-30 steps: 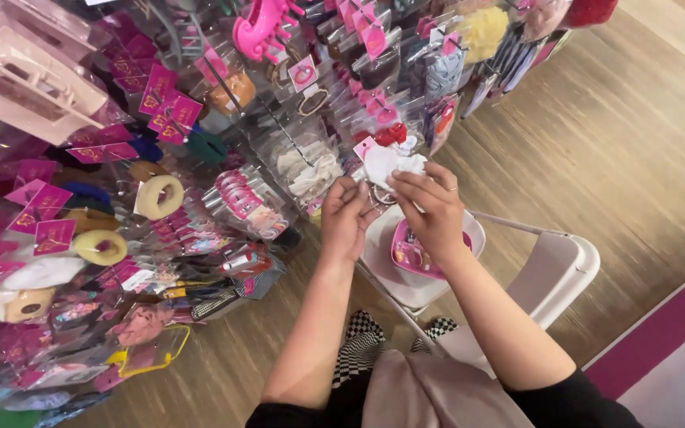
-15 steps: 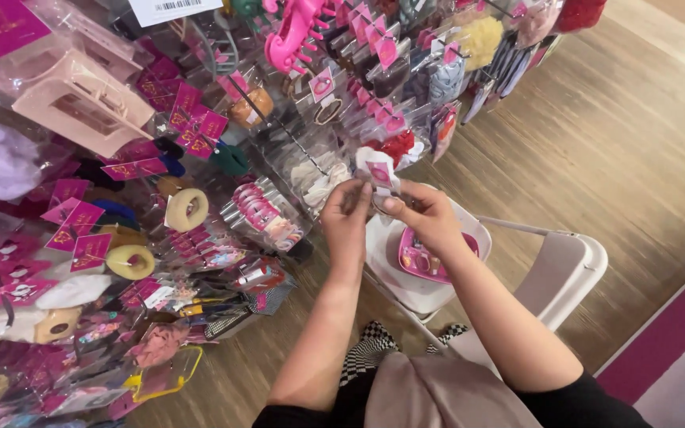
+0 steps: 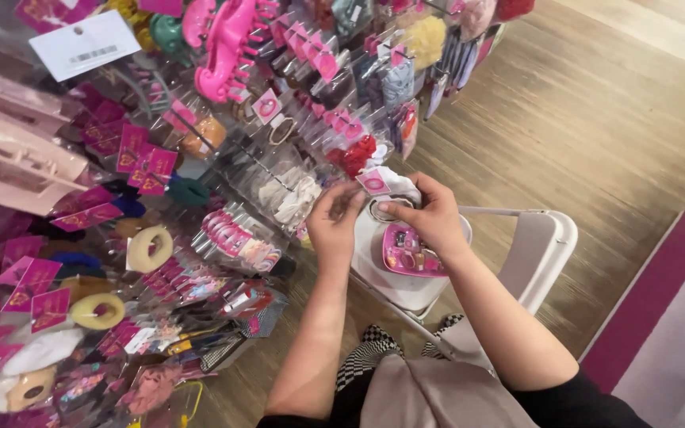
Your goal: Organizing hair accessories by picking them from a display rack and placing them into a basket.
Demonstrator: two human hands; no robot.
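Over a wooden floor [image 3: 596,119], beside a crowded rack [image 3: 200,198], the right hand [image 3: 430,214] pinches a tagged white scrunchie [image 3: 394,184] above a white bucket [image 3: 406,285] on a folding chair [image 3: 541,254]. The left hand [image 3: 334,226] is curled beside it, fingertips seemingly touching the scrunchie, though its grip is unclear.

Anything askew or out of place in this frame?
Nothing looks damaged or spilled. One oddity: a white bucket holding a pink heart-shaped packet sits on a white folding chair rather than the rack. Both hands hold a white scrunchie.
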